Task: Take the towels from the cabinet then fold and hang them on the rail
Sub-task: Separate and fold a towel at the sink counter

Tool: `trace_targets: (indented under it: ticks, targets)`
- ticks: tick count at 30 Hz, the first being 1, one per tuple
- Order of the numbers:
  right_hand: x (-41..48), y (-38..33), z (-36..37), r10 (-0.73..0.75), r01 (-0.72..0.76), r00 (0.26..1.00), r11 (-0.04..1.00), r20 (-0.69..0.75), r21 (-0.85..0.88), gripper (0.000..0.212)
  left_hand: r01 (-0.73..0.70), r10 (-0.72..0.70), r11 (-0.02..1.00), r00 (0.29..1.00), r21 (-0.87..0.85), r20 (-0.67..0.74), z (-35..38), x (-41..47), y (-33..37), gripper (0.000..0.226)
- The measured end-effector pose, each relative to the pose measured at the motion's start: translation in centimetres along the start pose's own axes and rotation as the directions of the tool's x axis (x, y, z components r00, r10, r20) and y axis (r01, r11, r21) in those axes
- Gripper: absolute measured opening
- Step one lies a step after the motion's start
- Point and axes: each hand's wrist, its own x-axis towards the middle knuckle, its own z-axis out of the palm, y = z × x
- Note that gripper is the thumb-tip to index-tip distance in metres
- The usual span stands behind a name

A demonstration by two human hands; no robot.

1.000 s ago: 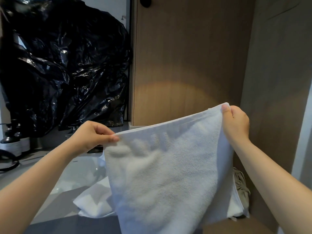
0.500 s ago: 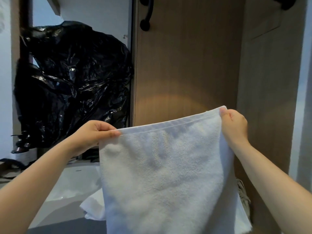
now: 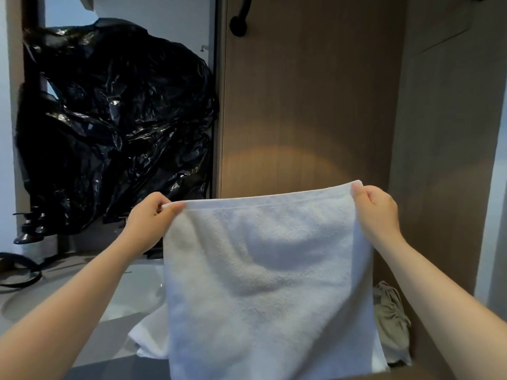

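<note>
A white terry towel [image 3: 263,283] hangs flat in front of me, held up by its top edge. My left hand [image 3: 149,222] pinches the top left corner between thumb and fingers. My right hand [image 3: 377,212] grips the top right corner. The towel's lower part runs out of the frame at the bottom. The black rail [image 3: 241,17] is fixed high on the wooden panel [image 3: 301,105], well above the towel; only its lower end and round mount show.
A crumpled black plastic sheet [image 3: 115,119] covers the wall at left. Another white towel [image 3: 149,338] lies on the grey counter [image 3: 82,297] below. Dark pump bottles [image 3: 30,229] stand at far left. A beige drawstring bag [image 3: 392,319] sits low at right.
The view has tilted upward, bringing the rail into sight. Both hands keep their hold and the towel's top edge has levelled out, with the left corner raised.
</note>
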Motion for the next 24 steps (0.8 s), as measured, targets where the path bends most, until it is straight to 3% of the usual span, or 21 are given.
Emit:
trace_targets:
  ticks: [4,16,19,21,24]
  targets:
    - [0.4,0.7,1.1,-0.042,0.043,0.999,0.998,0.024,-0.034,0.052,0.073,-0.08,0.994,0.992,-0.077,-0.092,1.5,1.7,-0.5,0.03]
    - [0.5,8.0,8.4,0.192,-0.143,0.959,0.962,0.208,-0.232,0.042,0.285,-0.269,0.945,0.956,-0.159,0.117,6.9,3.4,-6.9,0.03]
    - [0.3,8.1,9.5,0.231,-0.144,0.933,0.942,0.277,-0.302,0.025,0.293,-0.267,0.939,0.95,-0.177,0.161,7.1,3.4,-7.3,0.023]
    - [0.0,7.2,10.2,0.21,-0.101,0.922,0.942,0.326,-0.32,0.036,0.29,-0.242,0.927,0.947,-0.24,0.211,7.0,3.2,-6.9,0.021]
    - [-1.0,4.2,11.7,0.025,0.074,0.901,0.975,0.433,-0.21,0.044,0.282,-0.209,0.902,0.947,-0.326,0.242,6.7,2.8,-5.7,0.017]
